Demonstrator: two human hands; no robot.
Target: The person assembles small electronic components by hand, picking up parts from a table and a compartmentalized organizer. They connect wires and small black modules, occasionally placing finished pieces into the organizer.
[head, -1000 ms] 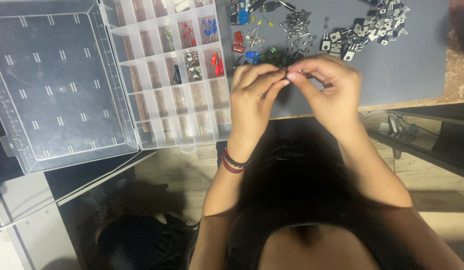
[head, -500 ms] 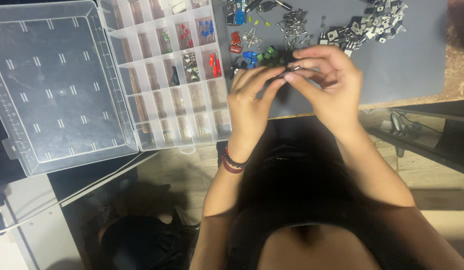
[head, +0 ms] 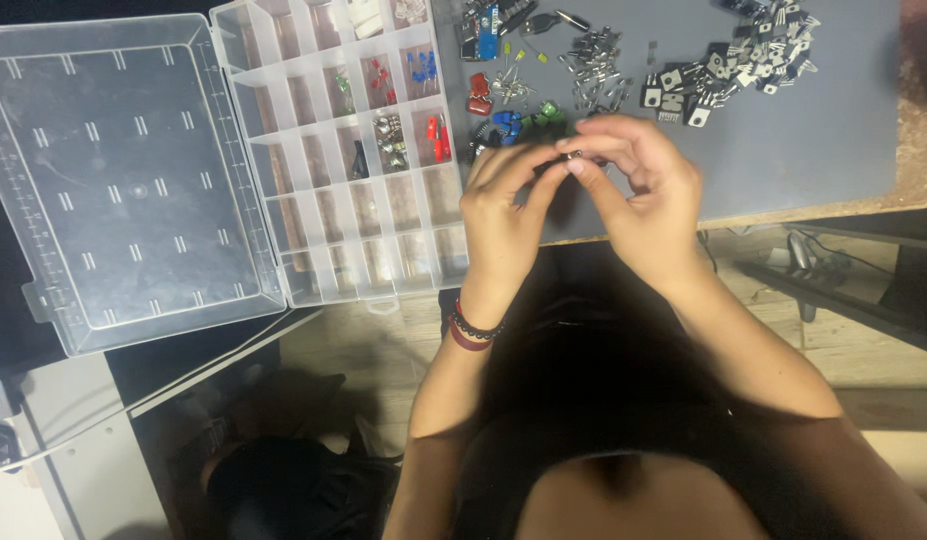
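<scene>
At the far left lies the clear organiser box (head: pixel 323 170), its flat lid (head: pixel 123 180) thrown open to the left and its grid of small compartments holding a few red, blue, green and metal parts in the upper rows. Just right of the box, the left hand (head: pixel 503 215), with beaded bracelets (head: pixel 473 330) at the wrist, has its fingertips pinched on a small dark component with a metal end (head: pixel 570 156). The right hand (head: pixel 643 200) pinches the same piece from the other side, fingers curled close. The piece sits between the two sets of fingertips above the near edge of the grey mat (head: pixel 843 130); its long axis seems to run roughly left to right, though it is too small to tell which end leads. Farther back on the mat lie loose metal parts (head: pixel 593 65) and a heap of black tabbed components (head: pixel 743 60). The mat rests on a wooden tabletop (head: pixel 918 150); below it shows plank flooring (head: pixel 843 340).
</scene>
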